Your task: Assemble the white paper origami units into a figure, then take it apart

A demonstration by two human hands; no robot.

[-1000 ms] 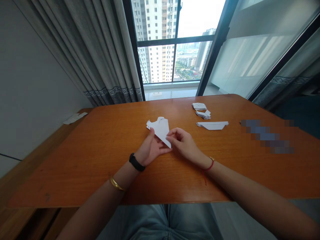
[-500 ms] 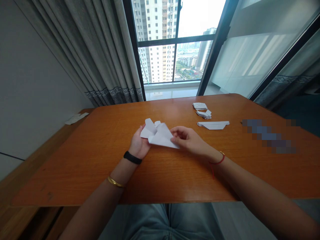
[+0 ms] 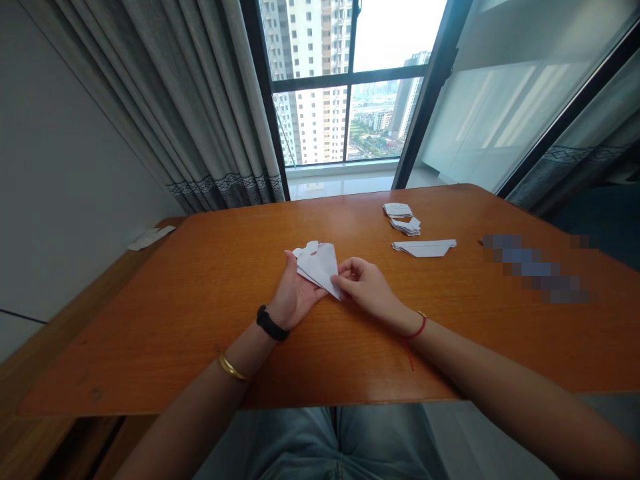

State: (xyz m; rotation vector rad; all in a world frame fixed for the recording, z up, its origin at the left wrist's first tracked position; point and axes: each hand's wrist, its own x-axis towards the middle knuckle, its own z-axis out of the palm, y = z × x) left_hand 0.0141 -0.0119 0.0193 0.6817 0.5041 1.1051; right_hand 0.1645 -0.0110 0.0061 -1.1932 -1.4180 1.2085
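A folded white paper (image 3: 320, 265) is held over the middle of the wooden table (image 3: 200, 293), its narrow tip pointing down to the right. My left hand (image 3: 296, 293), with a black band at the wrist, lies palm up under the paper, its thumb raised at the paper's left side and its fingers apart beneath it. At the lower right tip, my right hand (image 3: 367, 290) pinches the paper between thumb and fingers. Small rounded flaps show at the paper's upper left.
Two small folded paper stacks (image 3: 398, 211) (image 3: 406, 227) and a long folded paper strip (image 3: 425, 249) lie at the back right. A blurred patch (image 3: 533, 267) covers something farther right. White paper (image 3: 151, 238) rests at the far left.
The paper has turned, and its wide spread flaps now lie closer together, with the tip pointing further down. My left palm has opened more under it; my right hand has moved slightly left.
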